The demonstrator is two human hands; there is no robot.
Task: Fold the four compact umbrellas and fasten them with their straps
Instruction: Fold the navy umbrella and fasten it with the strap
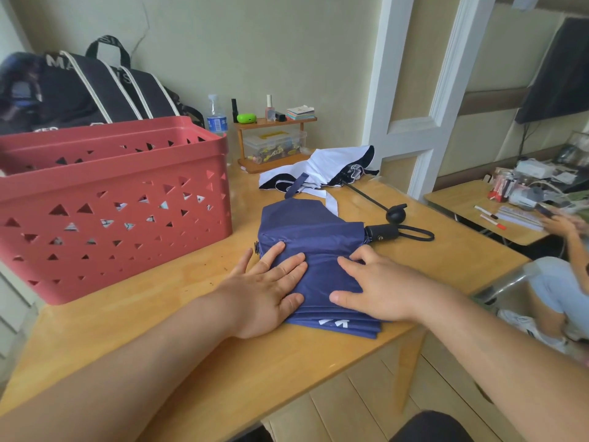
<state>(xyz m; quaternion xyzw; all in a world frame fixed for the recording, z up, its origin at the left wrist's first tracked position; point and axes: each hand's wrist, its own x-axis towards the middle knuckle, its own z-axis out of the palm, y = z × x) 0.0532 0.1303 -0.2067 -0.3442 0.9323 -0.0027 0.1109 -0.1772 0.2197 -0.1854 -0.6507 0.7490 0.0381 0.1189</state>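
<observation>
Navy umbrella [314,240]: lay flattened on the wooden table [204,355], canopy pleats stacked, black handle [382,232] with its wrist loop pointing right.
Left hand [266,290]: lay flat on the canopy's left part, fingers straight, pressing the fabric, grasping nothing.
Right hand [374,287]: pressed on the canopy's right part, fingers slightly bent, nothing clasped.
White umbrella [322,167]: lay unfolded just behind the navy one, shaft out.
Red basket [111,202]: stood at the table's left; patterned fabric showed through its holes.
</observation>
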